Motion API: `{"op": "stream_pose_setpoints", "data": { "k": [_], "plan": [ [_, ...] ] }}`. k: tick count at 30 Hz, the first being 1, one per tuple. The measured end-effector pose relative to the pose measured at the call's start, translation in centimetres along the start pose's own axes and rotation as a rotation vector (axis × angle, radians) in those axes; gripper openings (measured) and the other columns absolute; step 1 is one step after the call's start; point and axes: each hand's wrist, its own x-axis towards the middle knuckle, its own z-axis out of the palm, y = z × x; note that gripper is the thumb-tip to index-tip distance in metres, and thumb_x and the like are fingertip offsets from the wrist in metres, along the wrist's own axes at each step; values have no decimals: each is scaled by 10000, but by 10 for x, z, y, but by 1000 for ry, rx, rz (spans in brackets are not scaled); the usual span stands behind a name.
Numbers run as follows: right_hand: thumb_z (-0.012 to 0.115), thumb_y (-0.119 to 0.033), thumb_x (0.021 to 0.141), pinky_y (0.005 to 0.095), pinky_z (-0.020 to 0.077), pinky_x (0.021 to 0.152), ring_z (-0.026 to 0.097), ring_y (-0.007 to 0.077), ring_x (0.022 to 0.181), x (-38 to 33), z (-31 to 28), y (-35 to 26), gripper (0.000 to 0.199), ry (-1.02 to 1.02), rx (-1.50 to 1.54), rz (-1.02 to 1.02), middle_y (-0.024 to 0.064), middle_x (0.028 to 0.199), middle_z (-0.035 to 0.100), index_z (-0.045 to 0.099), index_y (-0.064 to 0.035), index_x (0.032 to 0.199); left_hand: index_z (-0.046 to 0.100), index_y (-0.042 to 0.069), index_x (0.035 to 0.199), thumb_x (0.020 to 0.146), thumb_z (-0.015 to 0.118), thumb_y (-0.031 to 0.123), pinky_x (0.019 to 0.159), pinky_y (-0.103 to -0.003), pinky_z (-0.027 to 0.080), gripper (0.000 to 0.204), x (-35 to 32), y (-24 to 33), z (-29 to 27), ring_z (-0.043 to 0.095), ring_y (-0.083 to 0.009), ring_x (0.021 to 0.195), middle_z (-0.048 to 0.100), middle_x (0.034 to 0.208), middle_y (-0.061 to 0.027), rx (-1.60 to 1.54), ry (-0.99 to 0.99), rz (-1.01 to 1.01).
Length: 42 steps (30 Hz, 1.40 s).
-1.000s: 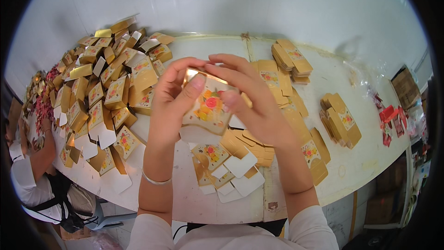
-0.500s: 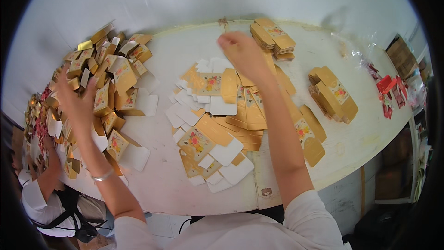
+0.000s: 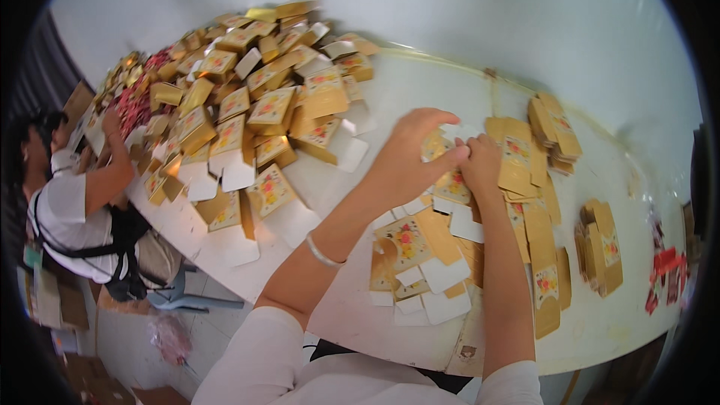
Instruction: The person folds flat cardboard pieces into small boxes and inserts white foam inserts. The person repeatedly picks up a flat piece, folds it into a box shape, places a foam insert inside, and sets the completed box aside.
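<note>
Both hands meet at bench (image 3: 420, 90) centre. Left hand (image 3: 409, 157) and right hand (image 3: 480, 165) have fingers pinched together on one flat gold carton blank (image 3: 450, 184) atop the loose flat stack (image 3: 420, 255). Folded boxes pile (image 3: 247, 105) at 10 o'clock. Co-worker's hand (image 3: 112, 124) at 9 o'clock. Small stacks (image 3: 551, 131) at 2 o'clock.

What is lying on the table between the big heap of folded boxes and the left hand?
In the head view, one loose folded box lies between the heap of folded boxes and the left hand, and past it bare white table.
</note>
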Motion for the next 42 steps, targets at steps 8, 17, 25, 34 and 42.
{"op": "stream_pose_setpoints", "data": {
  "k": [8, 17, 25, 34, 42],
  "plan": [
    [559, -283, 782, 419, 365, 678, 499, 286, 735, -2, 0, 1, 267, 151, -11, -96, 126, 728, 527, 568, -37, 678, 523, 46, 1082, 794, 617, 258, 887, -305, 375, 370, 3, -5, -3, 473, -197, 1057, 525, 1087, -87, -39, -45, -78],
    [544, -336, 798, 411, 384, 694, 528, 314, 740, 3, -3, -10, 362, -27, 77, 73, 157, 732, 569, 585, -14, 636, 426, 92, 1215, 818, 552, 379, 887, -332, 379, 506, 4, -37, 3, 472, -176, 1065, 520, 1114, -100, -425, -192, -618],
    [483, -376, 860, 372, 355, 539, 455, 291, 565, 19, -49, -14, 542, 165, 540, 364, 162, 625, 474, 501, 38, 511, 236, 77, 1341, 821, 523, 450, 955, -375, 317, 702, 3, -33, 21, 389, -224, 1164, 430, 1236, -129, -601, -269, -680],
    [516, -202, 871, 309, 263, 470, 301, 189, 497, 21, -132, -79, 417, 477, 960, 54, 66, 538, 327, 407, 25, 538, 149, 99, 1367, 815, 493, 514, 942, -392, 348, 771, -16, 0, 30, 377, -211, 1186, 345, 1311, -61, -1209, -679, -479],
    [520, -157, 851, 328, 283, 494, 355, 194, 538, 27, -135, -73, 360, 703, 705, 20, 67, 559, 351, 423, -5, 541, 286, -4, 1295, 724, 581, 511, 857, -346, 442, 823, -15, 10, 19, 488, -228, 1084, 458, 1208, -173, -1290, -703, -503]
  ]
}}
